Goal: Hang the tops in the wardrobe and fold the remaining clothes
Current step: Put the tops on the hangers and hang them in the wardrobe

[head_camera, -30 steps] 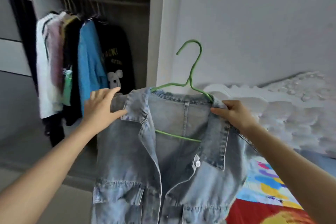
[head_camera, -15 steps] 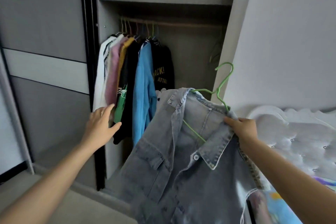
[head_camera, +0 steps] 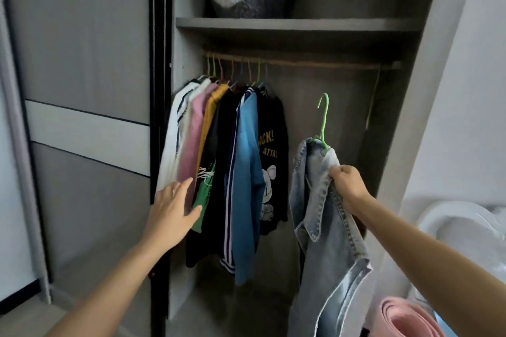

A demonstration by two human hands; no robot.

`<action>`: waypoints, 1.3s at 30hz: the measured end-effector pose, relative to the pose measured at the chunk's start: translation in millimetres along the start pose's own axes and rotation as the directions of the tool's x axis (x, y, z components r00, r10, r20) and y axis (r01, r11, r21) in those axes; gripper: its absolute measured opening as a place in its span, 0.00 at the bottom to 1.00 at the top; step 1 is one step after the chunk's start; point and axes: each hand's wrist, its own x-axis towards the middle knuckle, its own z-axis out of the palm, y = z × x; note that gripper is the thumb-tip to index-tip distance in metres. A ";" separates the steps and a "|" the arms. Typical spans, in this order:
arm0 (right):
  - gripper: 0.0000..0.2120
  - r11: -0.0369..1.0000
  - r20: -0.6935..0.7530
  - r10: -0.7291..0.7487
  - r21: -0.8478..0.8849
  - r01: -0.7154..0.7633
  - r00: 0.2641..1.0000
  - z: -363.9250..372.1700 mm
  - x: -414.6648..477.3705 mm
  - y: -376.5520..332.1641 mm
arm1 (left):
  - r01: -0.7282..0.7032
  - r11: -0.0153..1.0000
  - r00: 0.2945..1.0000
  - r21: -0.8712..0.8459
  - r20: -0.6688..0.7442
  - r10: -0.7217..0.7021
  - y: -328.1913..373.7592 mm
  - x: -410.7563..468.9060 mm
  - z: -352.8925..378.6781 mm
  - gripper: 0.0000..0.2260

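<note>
Denim shirt (head_camera: 325, 227) swung toward rail (head_camera: 315, 63) — right hand (head_camera: 349, 186), grip holding it; left hand (head_camera: 171, 208) wide.

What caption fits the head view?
Right hand holds denim jacket on green hanger below the rail; left hand reaches toward hung tops.

Dim, soft daylight from the right; wardrobe (head_camera: 301, 35) interior shadowed, edges bowed by wide-angle distortion.

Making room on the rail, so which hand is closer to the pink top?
Left. The left hand is open in front of the lower part of the pink top; the right hand is far to its right, past the blue top, gripping the denim jacket.
</note>
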 end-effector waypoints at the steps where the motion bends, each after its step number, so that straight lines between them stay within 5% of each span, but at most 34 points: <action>1: 0.07 0.999 0.015 -0.033 -0.013 0.033 0.999 6.2 14.3 0.0 | -0.017 1.000 1.000 -0.009 0.004 0.017 0.1 17.0 5.5 0.29; 9: 0.04 0.979 -0.067 -0.200 0.016 0.201 0.978 29.3 148.4 -22.6 | -0.195 0.973 0.981 0.123 -0.003 0.196 28.8 192.5 52.4 0.27; 14: 0.23 0.957 -0.088 -0.284 0.029 0.288 0.955 59.5 215.3 -47.9 | -0.217 0.961 0.963 0.173 -0.121 0.239 41.9 289.8 69.4 0.26; 19: 0.05 0.947 -0.093 -0.319 -0.070 0.313 0.943 91.5 272.1 -68.0 | -0.239 0.949 0.956 0.207 -0.122 0.267 44.1 359.8 80.1 0.26; 27: 0.10 0.947 -0.189 -0.312 -0.146 0.287 0.931 153.3 335.6 -95.5 | -0.405 0.906 0.912 0.121 -0.013 0.410 38.0 429.0 96.5 0.31; 39: 0.19 0.964 -0.167 -0.138 -0.251 0.093 0.976 215.1 379.0 -77.9 | -0.539 0.838 0.842 0.083 0.055 0.536 26.0 456.5 97.7 0.22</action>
